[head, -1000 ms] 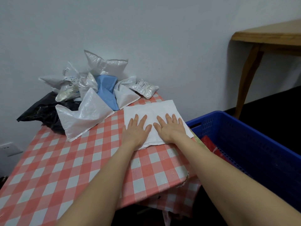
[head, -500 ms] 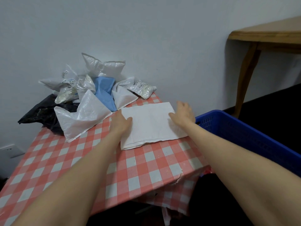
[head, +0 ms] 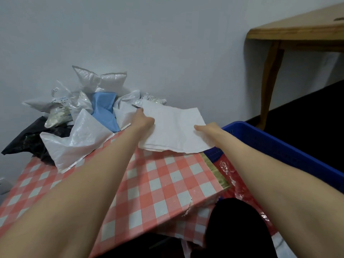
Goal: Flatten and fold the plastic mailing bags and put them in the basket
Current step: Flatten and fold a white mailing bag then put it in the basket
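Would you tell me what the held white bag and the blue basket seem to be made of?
The white bag looks like thin matte plastic film: it creases and droops. The blue basket looks like rigid moulded plastic, with a perforated wall.

The white mailing bag [head: 173,127] is matt, creased plastic, the blue basket [head: 279,146] smooth hard plastic, the black bag [head: 24,140] glossy, the side table [head: 297,32] varnished wood.

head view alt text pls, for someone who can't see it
A person's left hand and right hand grip the side edges of a flattened white mailing bag over the far right corner of a red-checked table, next to a blue basket. A pile of crumpled mailing bags lies at the table's far left.
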Demonstrator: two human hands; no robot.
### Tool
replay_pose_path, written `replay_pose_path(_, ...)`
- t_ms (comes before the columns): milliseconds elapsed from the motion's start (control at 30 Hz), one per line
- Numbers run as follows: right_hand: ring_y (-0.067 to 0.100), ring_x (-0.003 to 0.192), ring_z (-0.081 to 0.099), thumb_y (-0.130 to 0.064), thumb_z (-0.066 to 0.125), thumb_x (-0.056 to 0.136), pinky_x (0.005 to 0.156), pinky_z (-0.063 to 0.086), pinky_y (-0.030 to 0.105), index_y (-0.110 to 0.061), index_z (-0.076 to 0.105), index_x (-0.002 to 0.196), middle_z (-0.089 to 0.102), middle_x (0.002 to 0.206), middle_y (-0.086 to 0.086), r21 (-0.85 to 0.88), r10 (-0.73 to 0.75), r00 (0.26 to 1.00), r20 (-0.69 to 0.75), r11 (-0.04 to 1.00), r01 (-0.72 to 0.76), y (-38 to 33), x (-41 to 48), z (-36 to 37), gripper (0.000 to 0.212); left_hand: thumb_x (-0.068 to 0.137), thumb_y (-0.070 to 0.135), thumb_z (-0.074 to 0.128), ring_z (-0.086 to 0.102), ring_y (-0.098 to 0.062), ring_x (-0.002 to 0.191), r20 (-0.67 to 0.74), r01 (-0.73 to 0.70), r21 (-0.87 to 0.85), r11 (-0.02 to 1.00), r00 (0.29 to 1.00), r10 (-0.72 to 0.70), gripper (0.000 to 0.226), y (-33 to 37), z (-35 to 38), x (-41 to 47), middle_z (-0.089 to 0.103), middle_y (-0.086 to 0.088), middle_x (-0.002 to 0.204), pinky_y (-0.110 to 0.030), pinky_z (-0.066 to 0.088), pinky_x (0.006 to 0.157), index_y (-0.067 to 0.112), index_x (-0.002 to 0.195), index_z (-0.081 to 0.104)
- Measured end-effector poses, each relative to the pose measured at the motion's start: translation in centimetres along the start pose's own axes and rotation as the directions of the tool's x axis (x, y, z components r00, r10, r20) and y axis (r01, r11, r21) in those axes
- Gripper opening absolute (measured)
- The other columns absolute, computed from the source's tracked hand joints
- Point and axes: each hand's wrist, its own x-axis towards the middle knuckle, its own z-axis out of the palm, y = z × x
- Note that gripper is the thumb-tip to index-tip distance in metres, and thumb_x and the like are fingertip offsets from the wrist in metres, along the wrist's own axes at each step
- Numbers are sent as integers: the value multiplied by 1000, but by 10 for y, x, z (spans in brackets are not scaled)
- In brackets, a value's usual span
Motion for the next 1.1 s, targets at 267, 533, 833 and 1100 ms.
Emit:
replay_pose_path(267,38,120,55,-11,64,85,97,47,44,-1,53,130,57,130,21,28,111,966,-232,994,-107,32,34,-92,47,79,-8,38,52,-28,117,214,-237,95,967,953,213,52,65,80,27,57,-11,124,-37,41,101,5,128,52)
replay_pose_path(533,36,100,63,9,60,81,94,50,52,1,54,118,64,111,17,243,407,864,-298,907,-343,129,88,-144,38,85,-10,32,37,-27,136,519,-308,248,919,843,142,64,76,196,39,40,-11,148,-36,30,113,9,146,36)
replay_pose_path(833,31,90,61,21,49,83,90,50,48,3,56,112,62,108,18,436,561,757,-334,804,-403,221,131,-129,34,95,1,35,49,-34,120,622,-350,531,772,780,-74,51,44,265,71,39,-18,144,-41,42,99,5,145,30)
replay_pose_path(1100,32,116,54,2,42,98,58,40,19,5,43,138,49,139,19,468,597,727,-340,777,-420,251,140,-97,40,97,5,41,40,-34,132,568,-389,693,607,813,-128,52,30,273,108,33,-20,149,-39,37,106,-3,146,26)
